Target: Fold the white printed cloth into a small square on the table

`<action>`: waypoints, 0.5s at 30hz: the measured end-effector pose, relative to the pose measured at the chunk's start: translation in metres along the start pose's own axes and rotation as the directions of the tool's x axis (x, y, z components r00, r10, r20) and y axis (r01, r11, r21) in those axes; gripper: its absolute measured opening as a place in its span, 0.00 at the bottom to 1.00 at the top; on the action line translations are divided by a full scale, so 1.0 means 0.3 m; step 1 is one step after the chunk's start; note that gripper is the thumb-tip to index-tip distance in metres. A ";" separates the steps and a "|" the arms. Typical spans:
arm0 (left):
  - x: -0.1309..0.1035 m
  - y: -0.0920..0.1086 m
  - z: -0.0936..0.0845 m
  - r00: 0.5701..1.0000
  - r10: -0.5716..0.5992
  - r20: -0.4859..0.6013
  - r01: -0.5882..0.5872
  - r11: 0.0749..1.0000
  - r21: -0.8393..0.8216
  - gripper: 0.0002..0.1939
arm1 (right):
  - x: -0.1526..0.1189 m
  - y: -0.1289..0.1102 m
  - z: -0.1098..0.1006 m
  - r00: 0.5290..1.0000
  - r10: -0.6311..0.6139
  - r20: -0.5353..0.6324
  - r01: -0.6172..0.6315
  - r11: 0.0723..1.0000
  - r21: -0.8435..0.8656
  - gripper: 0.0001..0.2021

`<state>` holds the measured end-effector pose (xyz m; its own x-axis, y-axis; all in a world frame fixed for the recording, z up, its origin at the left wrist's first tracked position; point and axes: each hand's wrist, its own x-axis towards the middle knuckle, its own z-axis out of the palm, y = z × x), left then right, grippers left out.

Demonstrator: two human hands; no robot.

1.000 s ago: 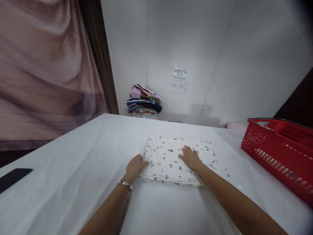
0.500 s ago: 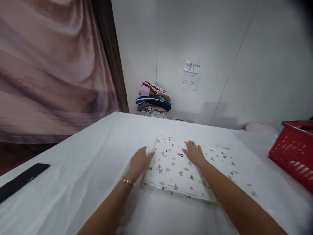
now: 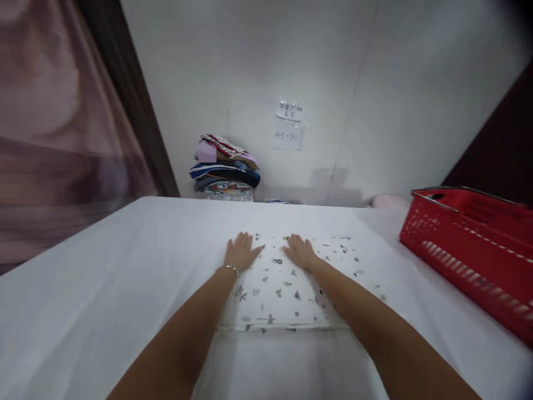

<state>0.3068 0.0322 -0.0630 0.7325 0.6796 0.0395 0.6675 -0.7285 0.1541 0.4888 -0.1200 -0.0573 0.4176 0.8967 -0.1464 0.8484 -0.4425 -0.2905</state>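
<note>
1. Printed cloth (image 3: 266,280), white with small scattered motifs, lies flat on the white table (image 3: 125,278), beneath and between the forearms.
2. Left hand (image 3: 240,253), a bracelet (image 3: 230,269) at its wrist, is spread palm down at the cloth's far left corner, grasping nothing.
3. Right hand (image 3: 300,253) rests palm down on the cloth near its far edge, fingers extended, likewise unclenched.
4. Red basket (image 3: 466,261) stands on the right; stacked textiles (image 3: 227,169) sit beyond the table's far edge.
</note>
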 end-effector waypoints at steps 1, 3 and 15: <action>0.003 -0.002 0.000 1.000 0.000 0.000 0.000 1.000 0.002 0.35 | -0.003 0.024 -0.020 1.000 -0.004 -0.005 0.004 1.000 0.026 0.36; 0.010 -0.002 -0.002 1.000 -0.002 0.004 0.002 1.000 0.005 0.35 | -0.018 0.097 -0.058 0.998 0.018 -0.064 -0.017 1.000 0.020 0.36; 0.018 0.006 -0.010 1.000 0.007 0.029 -0.009 0.998 0.059 0.37 | -0.085 0.414 -0.109 0.956 0.279 -0.094 -0.287 0.955 -0.079 0.35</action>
<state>0.3116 0.0347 -0.0595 0.7409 0.6715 0.0122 0.6676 -0.7383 0.0956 0.5943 -0.1979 -0.0586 0.6664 0.7338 -0.1323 0.7160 -0.6793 -0.1611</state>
